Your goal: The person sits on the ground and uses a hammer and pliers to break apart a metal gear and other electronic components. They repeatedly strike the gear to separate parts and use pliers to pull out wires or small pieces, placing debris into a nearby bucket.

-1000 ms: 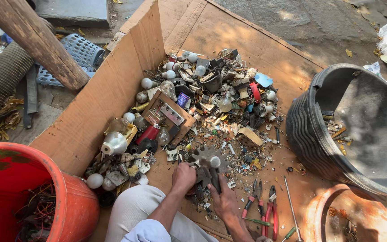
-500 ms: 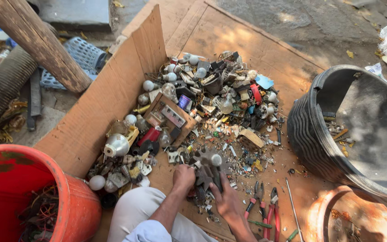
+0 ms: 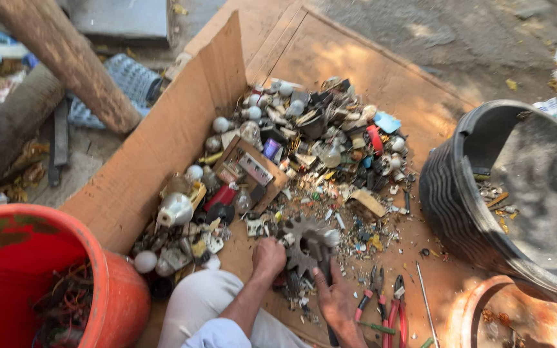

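A grey toothed metal gear (image 3: 304, 240) lies on the cardboard sheet (image 3: 330, 58) at the near edge of a heap of small scrap (image 3: 304, 148). My left hand (image 3: 268, 256) is curled, its fingers on the gear's left rim. To the gear's lower right, my right hand (image 3: 335, 298) rests with fingers spread, its fingertips touching the gear's lower edge. Whether either hand grips the gear is unclear. My leg in pale trousers (image 3: 201, 303) sits below the left hand.
Red-handled pliers (image 3: 396, 308) and a thin metal rod (image 3: 425, 301) lie right of my right hand. A red bucket of wires (image 3: 27, 251) stands bottom left, a black ribbed tub (image 3: 459, 193) at right, an orange bowl (image 3: 485, 303) below it. The cardboard's left flap (image 3: 175, 135) stands upright.
The camera has tipped a little. Both hands have stayed at the gear, and my right hand's fingers have spread wider against its lower edge.
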